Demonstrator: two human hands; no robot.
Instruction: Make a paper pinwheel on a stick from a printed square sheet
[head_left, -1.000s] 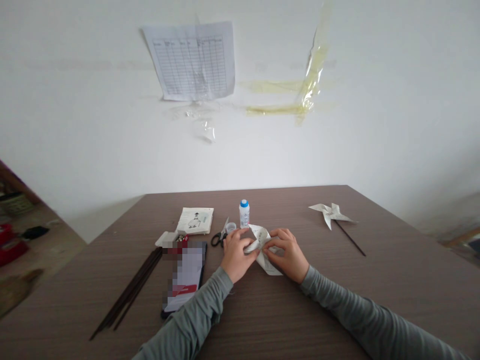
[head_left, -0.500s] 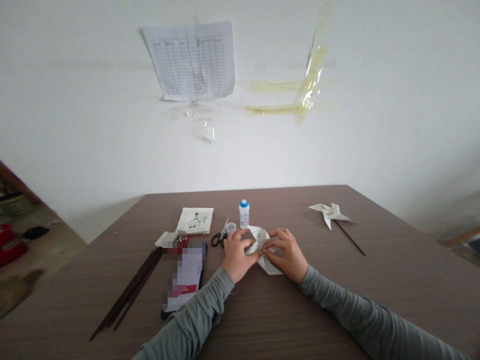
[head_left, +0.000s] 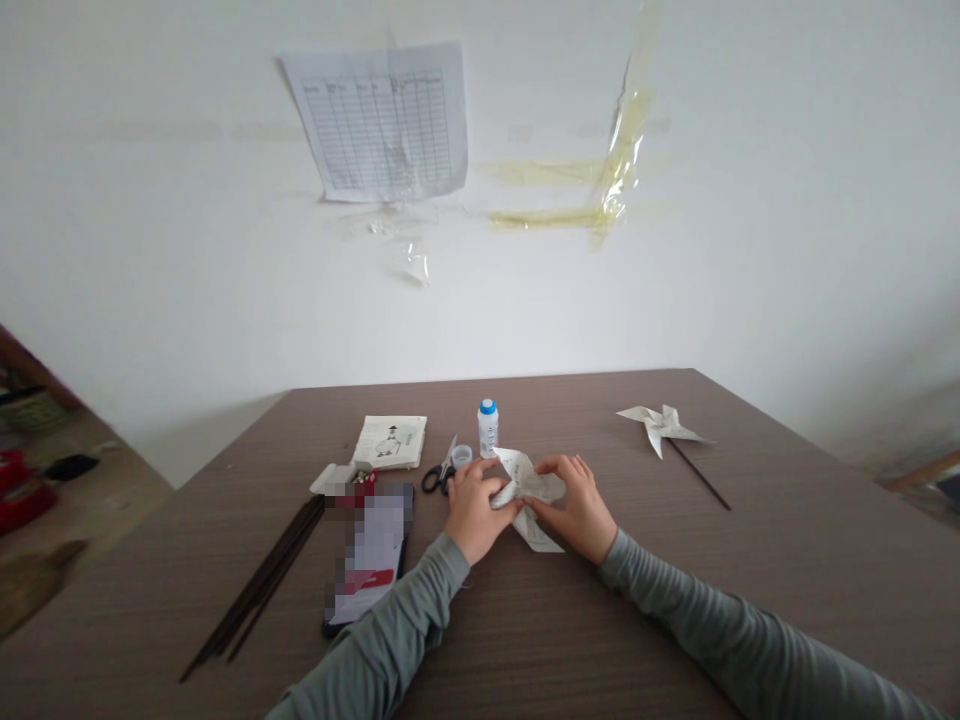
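Between my hands is a printed paper pinwheel (head_left: 541, 487), its blades partly folded in toward the middle. My left hand (head_left: 478, 508) is closed on its left side, thumb near the centre. My right hand (head_left: 581, 508) curves round the right blade, with thumb and forefinger touching the paper; the fingertips are partly hidden by it. Just beyond stands a white glue bottle (head_left: 488, 430) with a blue cap. Black-handled scissors (head_left: 435, 477) and a small clear round cup (head_left: 461, 456) lie beside my left hand.
A finished-looking pinwheel (head_left: 663, 428) on a dark stick lies at the right. Leftward are a stack of printed paper squares (head_left: 391, 442), a phone (head_left: 371, 560), a bundle of dark sticks (head_left: 259, 585) and a small white box (head_left: 334, 479). A wall (head_left: 525, 320) borders the table's far edge.
My right thumb and forefinger have spread further apart, and the right blade shows more between them. My left hand has stayed nearly still on the paper.
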